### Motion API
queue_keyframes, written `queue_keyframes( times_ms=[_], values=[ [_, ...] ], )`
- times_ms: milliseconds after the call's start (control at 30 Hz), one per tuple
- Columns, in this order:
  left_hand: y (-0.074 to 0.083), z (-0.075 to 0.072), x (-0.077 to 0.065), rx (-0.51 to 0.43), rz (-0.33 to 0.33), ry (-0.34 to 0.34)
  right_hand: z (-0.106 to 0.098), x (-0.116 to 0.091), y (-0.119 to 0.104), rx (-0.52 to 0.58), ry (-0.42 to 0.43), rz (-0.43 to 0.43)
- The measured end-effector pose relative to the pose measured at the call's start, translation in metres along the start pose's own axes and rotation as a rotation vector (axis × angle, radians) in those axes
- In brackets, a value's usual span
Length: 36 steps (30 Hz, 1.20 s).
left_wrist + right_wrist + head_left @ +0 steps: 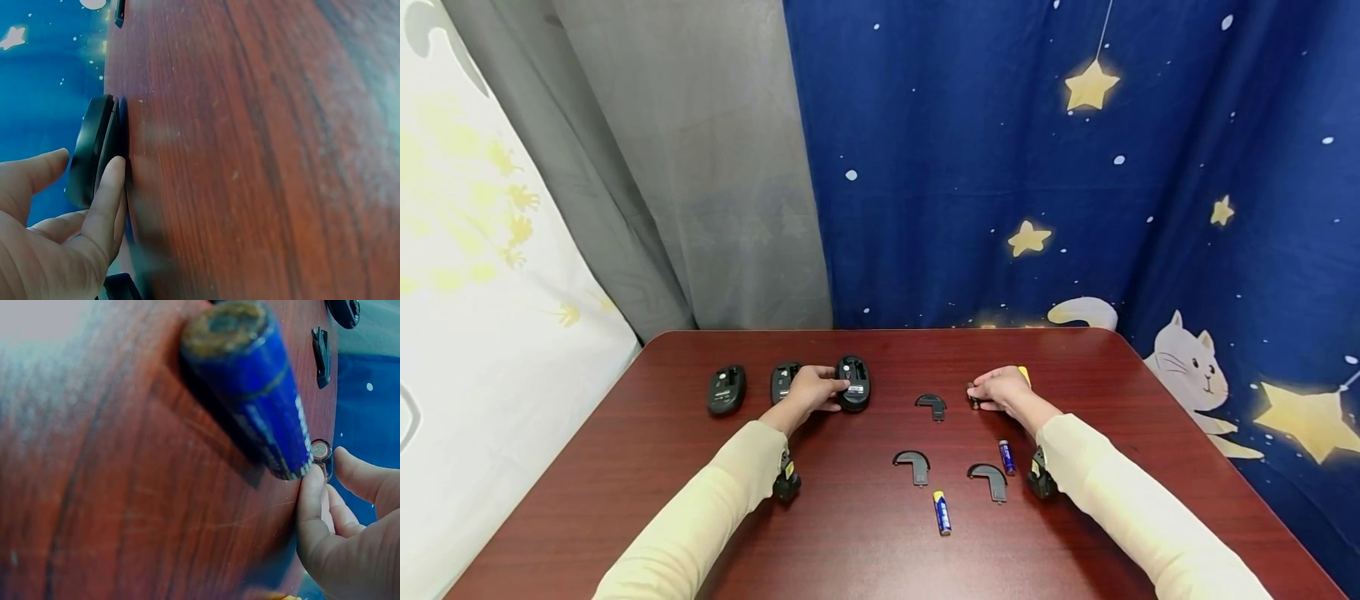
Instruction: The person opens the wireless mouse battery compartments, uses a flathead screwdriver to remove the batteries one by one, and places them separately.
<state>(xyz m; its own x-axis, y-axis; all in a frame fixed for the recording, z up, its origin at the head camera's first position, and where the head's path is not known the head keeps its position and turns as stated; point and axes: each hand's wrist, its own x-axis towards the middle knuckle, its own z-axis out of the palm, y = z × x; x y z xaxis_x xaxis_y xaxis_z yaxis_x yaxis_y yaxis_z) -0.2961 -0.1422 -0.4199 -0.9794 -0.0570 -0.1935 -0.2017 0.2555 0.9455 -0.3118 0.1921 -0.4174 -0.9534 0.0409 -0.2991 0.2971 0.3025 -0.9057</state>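
Note:
Three black computer mice lie underside up at the back left, battery bays bare: a left mouse (726,390), a middle mouse (782,379) partly behind my left hand, and a right mouse (854,383). My left hand (808,390) grips the right mouse by its left side, thumb and fingers at its edge (94,150). Toward the back right, my right hand (1003,390) pinches a small dark battery (320,450) between thumb and fingertips. The hand hides part of it. A yellow-ended piece (1024,375) shows just behind that hand.
Curved black battery covers lie mid-table: a far cover (933,405), a near-left cover (916,467) and a near-right cover (992,481). One blue battery (1007,457) lies near the right wrist, and a yellow-tipped blue battery (942,512) lies closer to the front.

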Motion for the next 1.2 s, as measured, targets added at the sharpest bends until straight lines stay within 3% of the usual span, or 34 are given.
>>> queue_keyframes(
  times_ms=[433,700,1033,1200],
  values=[
    [0.001,0.001,-0.003,-0.017,0.002,-0.006,-0.005,-0.001,-0.001,-0.001,-0.01,0.003],
    [0.008,-0.002,-0.007,0.029,0.021,-0.012,-0.011,-0.003,-0.006,0.016,-0.019,-0.018],
    [0.025,-0.016,-0.011,0.125,0.103,-0.038,-0.027,-0.009,-0.026,0.066,-0.05,-0.083],
    [0.04,-0.024,-0.01,0.142,0.17,-0.051,-0.03,-0.015,-0.043,0.05,-0.048,-0.17]
  ],
)
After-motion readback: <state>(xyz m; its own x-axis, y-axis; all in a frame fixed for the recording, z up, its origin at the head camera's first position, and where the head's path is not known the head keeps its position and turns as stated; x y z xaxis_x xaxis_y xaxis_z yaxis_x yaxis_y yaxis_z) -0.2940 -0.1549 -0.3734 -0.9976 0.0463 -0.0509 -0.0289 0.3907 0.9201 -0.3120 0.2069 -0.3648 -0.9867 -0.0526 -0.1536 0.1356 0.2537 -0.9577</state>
